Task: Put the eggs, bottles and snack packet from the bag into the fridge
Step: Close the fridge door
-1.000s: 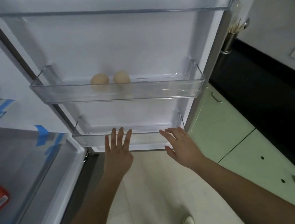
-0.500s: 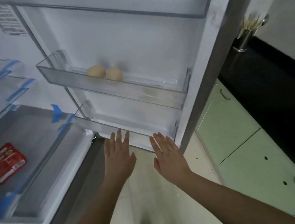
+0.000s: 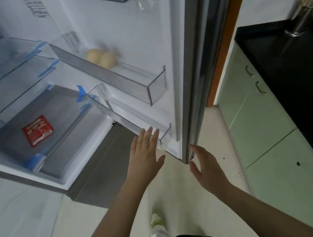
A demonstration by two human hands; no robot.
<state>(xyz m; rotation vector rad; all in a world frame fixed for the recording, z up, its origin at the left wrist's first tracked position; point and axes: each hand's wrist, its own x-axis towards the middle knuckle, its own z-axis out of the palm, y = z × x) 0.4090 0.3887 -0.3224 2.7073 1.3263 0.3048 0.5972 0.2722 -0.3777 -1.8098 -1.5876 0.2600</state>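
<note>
A home kitchen: an open white fridge (image 3: pixel 174 38) with clear plastic door racks fills ten to twelve o'clock, pale green cabinets (image 3: pixel 268 144) under a black countertop (image 3: pixel 293 75) run along three o'clock, over beige floor tiles (image 3: pixel 191 208).

Two pale beige eggs (image 3: pixel 101 58) are sitting side by side, touching, in the clear middle door bin (image 3: pixel 120 83) of the open fridge (image 3: pixel 174 58), toward its inner end. A red snack packet (image 3: pixel 37 130) with white print is lying flat, slightly askew, on the grey lower shelf (image 3: pixel 61 113) inside the fridge. A blue-labelled item at the upper left is showing too blurred to identify.
</note>
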